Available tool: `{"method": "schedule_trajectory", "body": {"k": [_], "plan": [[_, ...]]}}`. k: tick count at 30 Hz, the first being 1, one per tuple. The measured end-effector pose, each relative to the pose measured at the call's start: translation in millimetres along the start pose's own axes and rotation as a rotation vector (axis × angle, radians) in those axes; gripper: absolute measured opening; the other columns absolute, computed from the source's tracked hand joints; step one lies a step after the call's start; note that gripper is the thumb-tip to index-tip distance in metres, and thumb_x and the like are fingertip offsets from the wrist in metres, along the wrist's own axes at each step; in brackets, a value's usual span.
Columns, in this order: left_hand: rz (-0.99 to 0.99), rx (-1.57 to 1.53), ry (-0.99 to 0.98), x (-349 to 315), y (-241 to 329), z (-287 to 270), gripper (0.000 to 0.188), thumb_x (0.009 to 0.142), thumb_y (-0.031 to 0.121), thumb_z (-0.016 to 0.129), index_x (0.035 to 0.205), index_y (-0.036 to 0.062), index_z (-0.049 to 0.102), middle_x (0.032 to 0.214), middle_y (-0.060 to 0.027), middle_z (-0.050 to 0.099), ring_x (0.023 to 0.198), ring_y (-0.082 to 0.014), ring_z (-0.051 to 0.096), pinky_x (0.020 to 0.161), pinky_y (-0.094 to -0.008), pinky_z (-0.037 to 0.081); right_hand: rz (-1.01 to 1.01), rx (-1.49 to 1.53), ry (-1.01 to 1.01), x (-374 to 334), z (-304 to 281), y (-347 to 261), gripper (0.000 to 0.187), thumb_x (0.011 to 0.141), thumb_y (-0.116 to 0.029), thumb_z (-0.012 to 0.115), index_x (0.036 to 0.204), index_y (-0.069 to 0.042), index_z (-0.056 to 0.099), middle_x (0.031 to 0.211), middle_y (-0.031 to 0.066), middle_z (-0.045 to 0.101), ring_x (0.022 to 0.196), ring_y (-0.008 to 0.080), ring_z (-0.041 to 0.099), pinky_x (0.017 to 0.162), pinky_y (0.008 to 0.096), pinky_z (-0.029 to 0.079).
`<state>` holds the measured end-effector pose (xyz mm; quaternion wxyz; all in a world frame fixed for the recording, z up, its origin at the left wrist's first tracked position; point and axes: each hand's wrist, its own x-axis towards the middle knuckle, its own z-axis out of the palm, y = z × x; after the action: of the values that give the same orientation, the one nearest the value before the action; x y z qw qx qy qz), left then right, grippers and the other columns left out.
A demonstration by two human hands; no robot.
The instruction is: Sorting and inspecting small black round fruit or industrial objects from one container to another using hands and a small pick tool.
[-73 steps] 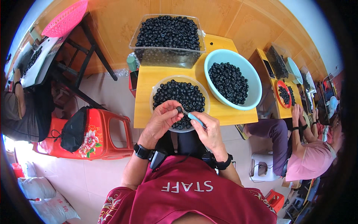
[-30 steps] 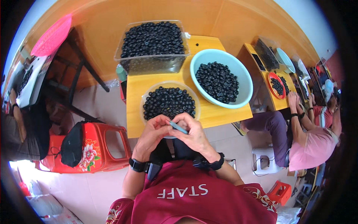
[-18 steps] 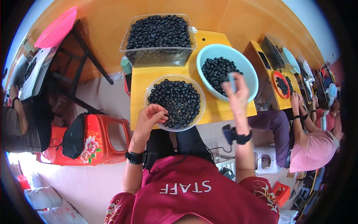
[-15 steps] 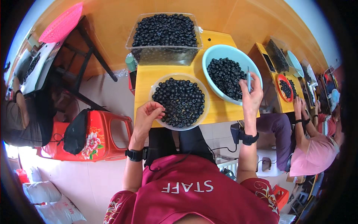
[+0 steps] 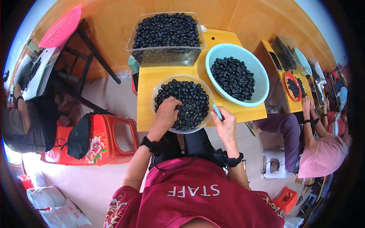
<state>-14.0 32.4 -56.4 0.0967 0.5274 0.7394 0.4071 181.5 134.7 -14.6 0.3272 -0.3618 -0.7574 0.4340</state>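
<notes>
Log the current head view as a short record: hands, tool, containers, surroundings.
Left hand: fingers at the black ring-like pieces in the round tub; grip on a piece unclear
Right hand: holding a blue-handled tool by the tub's right side
Behind tub: clear rectangular box, heaped with black pieces
Right of tub: pale blue basin, partly filled with black pieces
Surface: yellow table
Left side: red stool bearing a black bag

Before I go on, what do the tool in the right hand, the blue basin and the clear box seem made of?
Tool: handle probably plastic, plain solid blue; its tip is too small to judge.
Basin: likely plastic, smooth, even colour, soft sheen.
Box: apparently clear plastic, since beads show through its front, though glass isn't ruled out.
</notes>
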Motion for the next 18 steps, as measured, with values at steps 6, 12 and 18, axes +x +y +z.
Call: {"method": "schedule_trajectory", "body": {"k": [6, 12, 18], "plan": [[-0.020, -0.007, 0.002, 6.6, -0.1, 4.9, 0.022, 0.070, -0.004, 0.062, 0.092, 0.0026, 0.061, 0.085, -0.0108, 0.057, 0.079, -0.0271, 0.059, 0.071, -0.0344, 0.048, 0.003, -0.015, -0.009, -4.9, 2.9, 1.6, 0.011, 0.083, -0.007, 0.062, 0.091, 0.001, 0.066, 0.065, 0.0009, 0.059, 0.061, 0.0059, 0.054, 0.057, 0.0217, 0.043], [-0.374, -1.027, -0.164, -2.0, 27.1, -26.6, 0.024, 0.080, -0.001, 0.061, 0.104, -0.0006, 0.059, 0.094, -0.0074, 0.061, 0.080, -0.0162, 0.063, 0.072, -0.0265, 0.052, 0.003, 0.044, -0.075, -8.8, 6.1, -12.5, 0.015, 0.081, -0.008, 0.064, 0.092, 0.001, 0.066, 0.067, 0.0090, 0.062, 0.056, 0.0124, 0.055, 0.053, 0.0267, 0.043], [-0.436, -1.400, -0.157, -16.5, 46.8, -43.0, 0.023, 0.083, 0.000, 0.059, 0.107, -0.0001, 0.057, 0.099, -0.0077, 0.061, 0.085, -0.0153, 0.063, 0.075, -0.0249, 0.052, -0.312, 0.092, -0.135, -8.4, 10.8, -35.4, 0.018, 0.082, -0.013, 0.065, 0.094, 0.000, 0.066, 0.074, 0.0121, 0.064, 0.054, 0.0198, 0.056, 0.050, 0.0283, 0.043]]}}
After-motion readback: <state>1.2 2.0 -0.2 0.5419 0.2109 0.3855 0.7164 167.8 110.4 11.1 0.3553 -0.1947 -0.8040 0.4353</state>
